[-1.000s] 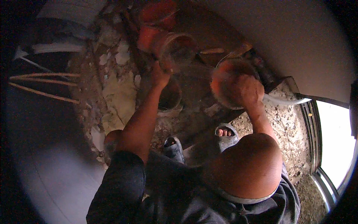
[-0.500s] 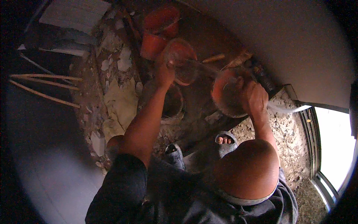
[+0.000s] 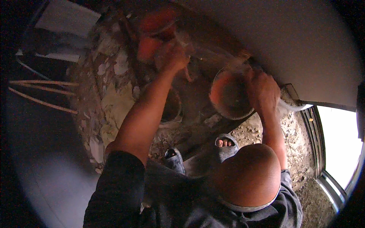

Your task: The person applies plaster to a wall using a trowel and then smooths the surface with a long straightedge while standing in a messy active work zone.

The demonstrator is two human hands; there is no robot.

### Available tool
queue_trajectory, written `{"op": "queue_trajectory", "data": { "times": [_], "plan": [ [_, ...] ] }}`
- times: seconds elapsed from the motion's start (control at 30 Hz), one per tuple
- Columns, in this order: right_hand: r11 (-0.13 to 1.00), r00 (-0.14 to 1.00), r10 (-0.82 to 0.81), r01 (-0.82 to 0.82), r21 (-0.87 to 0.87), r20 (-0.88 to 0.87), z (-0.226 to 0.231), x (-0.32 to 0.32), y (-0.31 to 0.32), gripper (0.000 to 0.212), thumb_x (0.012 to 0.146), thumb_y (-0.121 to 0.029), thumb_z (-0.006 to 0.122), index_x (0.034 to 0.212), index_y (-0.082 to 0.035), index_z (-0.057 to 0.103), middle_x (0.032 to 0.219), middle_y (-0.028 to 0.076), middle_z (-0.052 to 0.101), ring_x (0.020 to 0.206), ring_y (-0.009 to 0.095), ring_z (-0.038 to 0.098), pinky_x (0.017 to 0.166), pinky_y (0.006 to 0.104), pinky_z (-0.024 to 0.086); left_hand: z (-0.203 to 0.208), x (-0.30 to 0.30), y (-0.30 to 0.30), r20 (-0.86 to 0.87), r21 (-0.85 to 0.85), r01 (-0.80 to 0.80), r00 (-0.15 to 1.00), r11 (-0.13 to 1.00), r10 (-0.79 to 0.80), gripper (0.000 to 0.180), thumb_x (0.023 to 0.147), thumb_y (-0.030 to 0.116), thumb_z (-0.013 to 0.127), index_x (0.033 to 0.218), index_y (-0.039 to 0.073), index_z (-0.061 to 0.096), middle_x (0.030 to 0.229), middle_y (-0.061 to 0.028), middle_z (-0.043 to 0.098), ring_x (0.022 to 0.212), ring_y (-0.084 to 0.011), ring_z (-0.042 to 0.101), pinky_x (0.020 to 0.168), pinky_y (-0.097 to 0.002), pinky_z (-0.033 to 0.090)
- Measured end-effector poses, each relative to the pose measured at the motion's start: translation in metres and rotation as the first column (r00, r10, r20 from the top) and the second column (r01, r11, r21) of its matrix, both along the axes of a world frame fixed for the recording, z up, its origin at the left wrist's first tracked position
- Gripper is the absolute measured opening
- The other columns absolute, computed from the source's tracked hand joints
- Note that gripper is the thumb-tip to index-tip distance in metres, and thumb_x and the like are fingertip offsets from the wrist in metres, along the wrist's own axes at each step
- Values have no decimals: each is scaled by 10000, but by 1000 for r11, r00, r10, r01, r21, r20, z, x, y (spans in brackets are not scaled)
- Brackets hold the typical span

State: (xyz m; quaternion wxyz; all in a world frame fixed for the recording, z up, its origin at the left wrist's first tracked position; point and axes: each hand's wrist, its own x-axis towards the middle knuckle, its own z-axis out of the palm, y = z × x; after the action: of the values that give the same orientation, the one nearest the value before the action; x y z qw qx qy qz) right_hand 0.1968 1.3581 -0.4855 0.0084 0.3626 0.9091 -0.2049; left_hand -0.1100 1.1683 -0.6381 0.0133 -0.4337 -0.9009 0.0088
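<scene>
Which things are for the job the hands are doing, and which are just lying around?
In use:
- left hand, its hold blurred
- right hand
- reddish bucket beside it

Probably lying about:
- thin rods
- yellowish sheet
- white tube

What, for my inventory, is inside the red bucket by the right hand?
The red bucket looks dark inside, contents unclear; the right hand covers part of its right side.

Head view: one fisheye, left of a pair, worn on my head; upright, unmirrored. Looks steeply down over my bare, rounded right knee point(image 3: 249, 174), near the lens, to my grey open-toed sandals point(image 3: 176, 165), bare left hand point(image 3: 174, 56) and bare right hand point(image 3: 265, 90), farther off.
</scene>
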Motion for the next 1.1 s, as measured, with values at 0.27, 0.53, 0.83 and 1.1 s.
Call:
{"op": "queue_trajectory", "data": {
  "times": [0.27, 0.53, 0.83, 1.1],
  "plan": [
    [1000, 999, -9, 8, 17, 52, -14, -12, 16, 479, 1021, -454, 430, 1039, -73, 720, 949, 254, 715, 954, 454, 685, 832, 528, 548, 25, 20, 23, 369, 378, -154, 929, 913, 4, 681, 841, 92, 713, 1471, 110, 457, 1359, -199, 583, 1279, -361, 538, 1078, -447, 447],
    [970, 993, 113, -117, 212, 31, -70, 6, 18, 327, 972, -343, 508, 947, -98, 723, 883, 208, 727, 848, 378, 725, 675, 479, 591, 28, 73, 36, 247, 151, -128, 965, 980, 88, 548, 923, 311, 683, 1371, 42, 516, 1210, -208, 657, 1062, -408, 651, 948, -506, 506],
    [989, 989, 150, -150, -12, 3, -59, 6, -21, 269, 936, -282, 525, 884, -117, 731, 844, 185, 734, 804, 361, 738, 658, 456, 604, 50, 78, -12, 517, 395, -512, 810, 763, 276, 594, 887, 229, 677, 1426, 60, 494, 1145, -181, 683, 1070, -378, 651, 917, -495, 509],
    [981, 989, 147, -148, 123, 21, -59, 3, -17, 304, 959, -339, 509, 928, -122, 721, 840, 181, 729, 801, 367, 729, 680, 460, 597, 87, 95, 37, -28, 434, -94, 993, 896, 117, 587, 884, 191, 648, 1446, 109, 499, 1169, -134, 683, 1095, -346, 635, 947, -494, 498]
  ]
}}
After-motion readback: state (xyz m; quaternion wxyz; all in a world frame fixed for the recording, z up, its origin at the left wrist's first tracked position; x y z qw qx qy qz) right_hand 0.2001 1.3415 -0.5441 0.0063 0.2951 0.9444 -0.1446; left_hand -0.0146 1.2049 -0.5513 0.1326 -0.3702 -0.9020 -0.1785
